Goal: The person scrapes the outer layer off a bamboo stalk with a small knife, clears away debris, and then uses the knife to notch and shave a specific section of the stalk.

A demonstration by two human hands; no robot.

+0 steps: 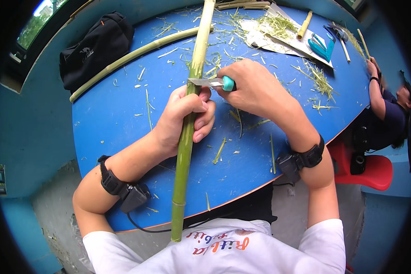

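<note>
Seeing the green bamboo pole (183, 157)? Near end's at the white shirt (260, 255), maybe braced; can't tell from here if it touches.

Yep. Left hand (190, 112) wraps it just below the teal-handled knife (216, 82), probably to steady it there.

Right hand (255, 86)?

Closed round the knife's handle, blade across the pole.

And past that?

Shavings (281, 28) heaped on white paper (256, 38), far side of the blue table (123, 123), likely to contain mess.

The blue surface (251, 157) is viewed closely by a head-worn fisheye camera, faced steeply down from above its near edge.
</note>
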